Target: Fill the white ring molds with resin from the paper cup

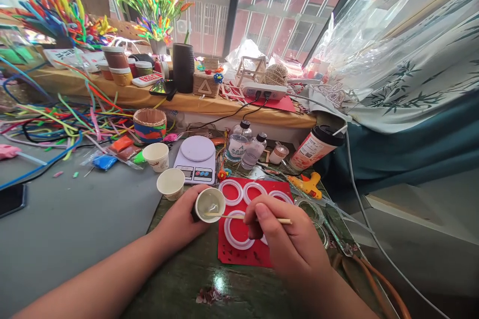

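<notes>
My left hand (186,215) is wrapped round a paper cup (220,212) that tilts toward me, with a clear, slightly cloudy liquid inside. Between the thumb and fingers of my right hand (288,232) is a thin wooden stick (234,216), whose far end reaches into the liquid. Under the right hand, a red sheet (234,256) bears several round whitish ring molds (239,246); some are partly hidden by the hand. Two more paper cups (171,184) stand just beyond my left hand, beside a white digital scale (196,157).
Behind the red sheet stand two clear bottles (238,144) with black caps, a small jar (279,153) and a tall drink cup (312,152). A yellow glue gun (309,185) and orange-handled pliers (381,279) lie right. Colourful pipe cleaners (56,119) crowd the left; a phone (13,203) lies there.
</notes>
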`<state>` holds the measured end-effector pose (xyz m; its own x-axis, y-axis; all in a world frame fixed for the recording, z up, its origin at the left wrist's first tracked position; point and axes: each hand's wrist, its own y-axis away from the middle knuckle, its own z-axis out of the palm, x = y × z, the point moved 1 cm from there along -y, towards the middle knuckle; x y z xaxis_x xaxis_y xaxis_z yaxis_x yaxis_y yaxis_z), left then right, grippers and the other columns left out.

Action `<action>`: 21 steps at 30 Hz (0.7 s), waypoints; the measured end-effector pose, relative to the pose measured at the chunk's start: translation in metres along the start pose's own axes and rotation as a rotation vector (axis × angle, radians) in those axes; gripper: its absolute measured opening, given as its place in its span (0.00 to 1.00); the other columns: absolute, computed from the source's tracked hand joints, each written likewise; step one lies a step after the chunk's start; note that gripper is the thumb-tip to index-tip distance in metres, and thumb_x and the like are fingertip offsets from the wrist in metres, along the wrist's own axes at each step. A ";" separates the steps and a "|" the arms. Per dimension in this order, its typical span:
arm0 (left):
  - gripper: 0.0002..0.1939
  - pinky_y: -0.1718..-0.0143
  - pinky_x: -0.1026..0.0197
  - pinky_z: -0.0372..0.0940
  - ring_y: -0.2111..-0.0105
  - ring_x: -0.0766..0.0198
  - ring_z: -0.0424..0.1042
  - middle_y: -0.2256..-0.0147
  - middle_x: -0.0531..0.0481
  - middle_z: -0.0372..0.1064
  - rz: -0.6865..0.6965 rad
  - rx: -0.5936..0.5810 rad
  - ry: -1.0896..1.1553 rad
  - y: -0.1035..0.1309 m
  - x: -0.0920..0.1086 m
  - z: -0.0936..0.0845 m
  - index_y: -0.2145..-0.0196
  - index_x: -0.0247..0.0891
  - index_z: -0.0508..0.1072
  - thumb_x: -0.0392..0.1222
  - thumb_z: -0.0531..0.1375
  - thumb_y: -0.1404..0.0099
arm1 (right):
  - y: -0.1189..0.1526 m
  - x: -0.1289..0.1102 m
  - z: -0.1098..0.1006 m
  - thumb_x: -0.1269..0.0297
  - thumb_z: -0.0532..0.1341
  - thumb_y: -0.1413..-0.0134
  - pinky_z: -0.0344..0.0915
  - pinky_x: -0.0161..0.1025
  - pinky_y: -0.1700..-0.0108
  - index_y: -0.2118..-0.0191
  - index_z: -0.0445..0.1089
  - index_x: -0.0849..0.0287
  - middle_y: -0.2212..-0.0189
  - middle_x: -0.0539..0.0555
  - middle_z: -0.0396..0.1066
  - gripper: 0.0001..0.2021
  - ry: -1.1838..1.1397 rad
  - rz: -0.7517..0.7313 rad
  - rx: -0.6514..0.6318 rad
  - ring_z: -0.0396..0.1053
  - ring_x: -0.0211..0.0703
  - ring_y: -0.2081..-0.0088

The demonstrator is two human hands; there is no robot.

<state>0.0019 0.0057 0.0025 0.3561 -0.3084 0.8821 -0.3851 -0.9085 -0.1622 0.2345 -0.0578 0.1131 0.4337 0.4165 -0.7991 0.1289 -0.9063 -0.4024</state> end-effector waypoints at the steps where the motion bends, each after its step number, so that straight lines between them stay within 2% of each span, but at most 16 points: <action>1: 0.25 0.36 0.42 0.78 0.41 0.44 0.83 0.40 0.42 0.83 0.003 0.006 -0.005 0.000 -0.001 0.000 0.39 0.45 0.77 0.39 0.70 0.34 | 0.000 0.000 0.000 0.61 0.53 0.17 0.65 0.37 0.70 0.65 0.73 0.53 0.76 0.47 0.72 0.20 0.004 0.014 0.014 0.70 0.41 0.74; 3: 0.26 0.35 0.41 0.78 0.40 0.43 0.83 0.40 0.42 0.83 0.013 0.018 -0.020 0.001 -0.004 0.000 0.39 0.45 0.77 0.38 0.70 0.34 | -0.001 0.001 0.000 0.58 0.54 0.16 0.67 0.37 0.69 0.64 0.75 0.52 0.75 0.48 0.72 0.20 -0.020 0.040 0.047 0.71 0.41 0.72; 7: 0.27 0.36 0.42 0.78 0.41 0.44 0.83 0.41 0.41 0.84 0.041 0.051 -0.041 0.002 -0.005 -0.001 0.39 0.44 0.78 0.36 0.70 0.35 | -0.003 0.001 -0.003 0.53 0.54 0.16 0.67 0.38 0.68 0.64 0.75 0.53 0.73 0.49 0.74 0.22 -0.068 0.146 -0.073 0.73 0.43 0.71; 9: 0.27 0.36 0.43 0.78 0.40 0.44 0.83 0.40 0.42 0.83 0.054 0.054 -0.042 0.002 -0.004 -0.001 0.38 0.44 0.78 0.36 0.70 0.35 | -0.003 0.001 -0.006 0.51 0.55 0.17 0.67 0.39 0.67 0.63 0.77 0.53 0.73 0.50 0.75 0.22 -0.061 0.184 -0.032 0.73 0.43 0.70; 14: 0.27 0.37 0.43 0.79 0.41 0.43 0.84 0.40 0.42 0.84 0.055 0.074 -0.052 0.003 -0.004 0.000 0.38 0.45 0.78 0.38 0.72 0.34 | -0.004 0.005 -0.008 0.46 0.55 0.18 0.67 0.39 0.67 0.65 0.76 0.53 0.74 0.50 0.74 0.25 -0.130 0.274 -0.047 0.73 0.44 0.71; 19: 0.27 0.36 0.43 0.79 0.41 0.44 0.84 0.39 0.43 0.84 0.057 0.065 -0.050 0.002 -0.006 0.000 0.38 0.46 0.78 0.38 0.72 0.34 | -0.005 0.008 -0.008 0.46 0.57 0.19 0.67 0.39 0.67 0.65 0.77 0.54 0.73 0.50 0.74 0.24 -0.148 0.301 -0.045 0.73 0.44 0.70; 21: 0.27 0.35 0.43 0.78 0.40 0.44 0.83 0.39 0.43 0.83 0.057 0.064 -0.048 0.002 -0.006 0.000 0.38 0.46 0.78 0.38 0.72 0.33 | -0.005 0.009 -0.008 0.46 0.56 0.19 0.67 0.39 0.67 0.65 0.76 0.53 0.74 0.50 0.74 0.23 -0.136 0.294 0.008 0.72 0.43 0.71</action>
<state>-0.0006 0.0056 -0.0033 0.3764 -0.3722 0.8484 -0.3511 -0.9048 -0.2411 0.2450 -0.0501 0.1119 0.3278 0.1431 -0.9338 0.0090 -0.9889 -0.1483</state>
